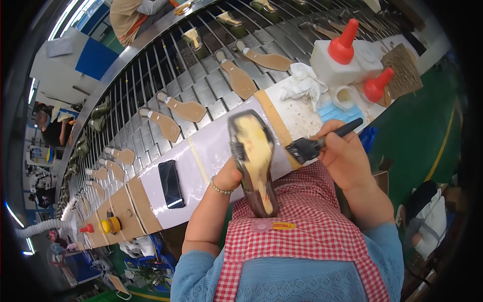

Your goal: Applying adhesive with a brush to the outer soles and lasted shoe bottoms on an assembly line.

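Observation:
In front of my apron, my left hand (229, 176) grips the side of a shoe upper (257, 146) pulled over a last. Its underside faces up, pale yellow in the middle with a dark rim. Some of my left fingers are hidden behind the shoe. To the right, my right hand (342, 153) is closed around the black handle of a flat brush (304, 150). The dark bristles point left toward the shoe, with a gap between them. Beyond, tan soles (238, 79) lie along the metal slatted conveyor.
A dark phone (171, 183) lies on the bench left of my arm. At the far right stand a white bottle (327, 63) with a red nozzle, a small white pot (344, 96), crumpled white tissue (304, 84) and a blue cloth (336, 111). A person (132, 20) sits across the conveyor.

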Demonstrator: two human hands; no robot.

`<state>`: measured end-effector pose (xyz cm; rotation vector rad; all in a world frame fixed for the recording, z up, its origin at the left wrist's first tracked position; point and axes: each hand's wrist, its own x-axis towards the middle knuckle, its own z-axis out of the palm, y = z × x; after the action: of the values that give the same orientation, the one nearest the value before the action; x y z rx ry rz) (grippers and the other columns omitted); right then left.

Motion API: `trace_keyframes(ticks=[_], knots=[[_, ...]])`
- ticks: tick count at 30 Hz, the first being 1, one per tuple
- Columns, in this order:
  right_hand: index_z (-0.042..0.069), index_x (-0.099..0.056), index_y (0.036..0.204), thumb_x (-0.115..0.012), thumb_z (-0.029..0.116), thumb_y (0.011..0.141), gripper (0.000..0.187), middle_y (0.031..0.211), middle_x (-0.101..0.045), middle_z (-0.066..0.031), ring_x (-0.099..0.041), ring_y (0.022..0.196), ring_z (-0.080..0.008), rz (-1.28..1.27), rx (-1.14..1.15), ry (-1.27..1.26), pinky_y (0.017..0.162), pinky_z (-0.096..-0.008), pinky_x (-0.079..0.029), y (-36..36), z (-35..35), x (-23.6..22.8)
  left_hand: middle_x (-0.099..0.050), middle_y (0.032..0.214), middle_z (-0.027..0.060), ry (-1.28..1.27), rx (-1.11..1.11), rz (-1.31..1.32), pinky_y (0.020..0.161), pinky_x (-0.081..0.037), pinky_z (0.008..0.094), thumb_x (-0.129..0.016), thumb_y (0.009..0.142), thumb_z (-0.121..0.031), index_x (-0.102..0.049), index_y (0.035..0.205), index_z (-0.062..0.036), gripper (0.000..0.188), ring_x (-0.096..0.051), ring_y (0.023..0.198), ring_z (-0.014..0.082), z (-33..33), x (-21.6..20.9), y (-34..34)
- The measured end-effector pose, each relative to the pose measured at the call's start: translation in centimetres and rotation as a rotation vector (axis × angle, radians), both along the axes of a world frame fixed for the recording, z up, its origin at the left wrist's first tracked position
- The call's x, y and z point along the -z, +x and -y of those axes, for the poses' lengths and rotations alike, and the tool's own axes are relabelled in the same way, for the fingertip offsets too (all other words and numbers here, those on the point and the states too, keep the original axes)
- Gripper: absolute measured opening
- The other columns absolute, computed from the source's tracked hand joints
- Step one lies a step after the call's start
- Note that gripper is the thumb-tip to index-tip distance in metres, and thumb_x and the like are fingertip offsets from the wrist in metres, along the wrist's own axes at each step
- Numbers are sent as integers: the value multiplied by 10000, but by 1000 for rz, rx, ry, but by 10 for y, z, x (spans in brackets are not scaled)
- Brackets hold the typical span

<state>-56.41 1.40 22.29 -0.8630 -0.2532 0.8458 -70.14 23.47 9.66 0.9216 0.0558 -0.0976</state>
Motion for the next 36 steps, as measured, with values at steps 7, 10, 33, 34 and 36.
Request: trace_keyframes(ticks=[7,10,33,34,36], knots=[[0,-572,953,-652,-35,781,193,956,-622,-137,-588,928,-176,710,-45,-199,834,-290,-460,-18,-12,-8,-467,1319,109,115,264,38,1000,-371,341,-819,535,-602,-345,1359,33,1143,-449,1194,196,3,-26,1],[5,-614,862,-718,13,744,157,881,-632,-112,-614,795,-171,1013,94,-155,702,-270,-480,-18,-19,-6,-472,1314,110,122,287,59,1002,-369,341,-832,546,-571,-354,1354,32,1116,-449,1196,197,5,-32,4],[3,-647,810,-763,48,692,171,840,-647,-133,-639,829,-244,939,-204,-191,736,-323,-500,-15,2,-22,-490,1295,113,77,264,56,997,-373,341,-811,581,-577,-354,1350,42,1088,-469,1177,195,12,-27,-6],[-4,-643,846,-744,64,722,174,885,-650,-134,-628,867,-224,768,-164,-202,770,-309,-484,-9,7,-22,-484,1299,111,78,226,45,998,-373,341,-801,588,-587,-346,1355,43,1091,-466,1179,194,13,-25,-9],[-3,-633,872,-714,85,763,162,882,-643,-112,-607,869,-183,769,107,-295,788,-289,-464,18,20,-20,-473,1310,101,97,154,51,1001,-371,339,-774,613,-607,-335,1362,40,1083,-460,1188,191,11,-19,-18]])
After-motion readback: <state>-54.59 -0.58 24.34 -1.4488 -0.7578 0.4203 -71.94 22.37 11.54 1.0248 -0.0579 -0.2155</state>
